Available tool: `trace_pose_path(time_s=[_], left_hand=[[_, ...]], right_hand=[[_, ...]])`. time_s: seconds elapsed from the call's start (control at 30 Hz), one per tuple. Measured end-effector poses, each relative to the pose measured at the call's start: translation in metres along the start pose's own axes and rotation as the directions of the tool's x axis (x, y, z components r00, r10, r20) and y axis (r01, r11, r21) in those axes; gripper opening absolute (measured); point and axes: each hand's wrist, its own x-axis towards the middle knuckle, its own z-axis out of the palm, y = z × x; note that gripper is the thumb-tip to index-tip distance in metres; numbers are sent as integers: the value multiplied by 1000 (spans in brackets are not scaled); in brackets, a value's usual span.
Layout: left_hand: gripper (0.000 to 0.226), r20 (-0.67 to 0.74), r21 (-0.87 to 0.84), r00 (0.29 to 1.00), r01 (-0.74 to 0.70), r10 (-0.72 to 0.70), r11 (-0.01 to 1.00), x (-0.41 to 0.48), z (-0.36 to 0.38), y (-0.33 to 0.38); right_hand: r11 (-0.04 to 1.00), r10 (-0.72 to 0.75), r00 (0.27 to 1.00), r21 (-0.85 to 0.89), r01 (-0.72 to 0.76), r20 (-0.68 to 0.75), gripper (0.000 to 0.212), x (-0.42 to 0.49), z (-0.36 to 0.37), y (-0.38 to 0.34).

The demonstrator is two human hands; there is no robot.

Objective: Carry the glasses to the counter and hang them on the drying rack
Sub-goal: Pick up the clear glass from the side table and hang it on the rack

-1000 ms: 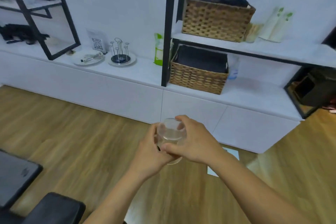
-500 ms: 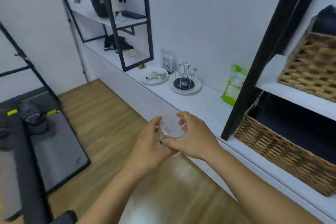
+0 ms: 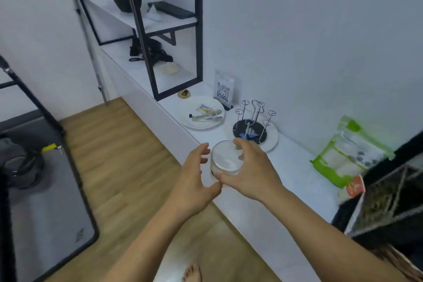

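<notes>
Head view: taking the drying rack [image 3: 254, 122] on the white counter [image 3: 295, 167] as the landmark, a grey mat [image 3: 45, 208] lies on the wooden floor [image 3: 128, 155] far to its left. A black-framed shelf [image 3: 160, 30] stands on the counter to the rack's upper left. A white plate [image 3: 202, 112] with metal tongs on it sits just left of the rack, and a small stand with a QR code [image 3: 223, 89] is behind that plate, near the wall. The rack itself is a ring of thin wire pegs rising from a dark round base on a white dish, and no glass hangs on it.

In front of the rack and lower, the left hand [image 3: 194, 181] has its fingers spread and slightly curled beside a clear glass [image 3: 225, 160]; its thumb appears to meet the glass near the base, though blur makes contact uncertain. The right hand [image 3: 249, 171] is wrapped round the glass from the right side, fingers over the far rim and thumb at the base, holding it in the air above the counter's front edge. A green and white bag [image 3: 348, 153] leans against the wall to the rack's right.
</notes>
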Motion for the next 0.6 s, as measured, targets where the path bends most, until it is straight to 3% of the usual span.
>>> trace_pose_path(time_s=[0.17,0.37,0.6], left_hand=[[81,153,-4,987,-45,45,999,102,-10,-11],[82,235,-100,972,51,-26,994,202,11,-34],[75,341,-30,929,164,-144,986,312,44,-63]], right_hand=[[998,45,995,-38,-48,-84,93,94,-4,13],[995,58,995,-76,-65,-86,91,195,-1,44],[993,81,994,-77,-87,-78,89,297,14,102]])
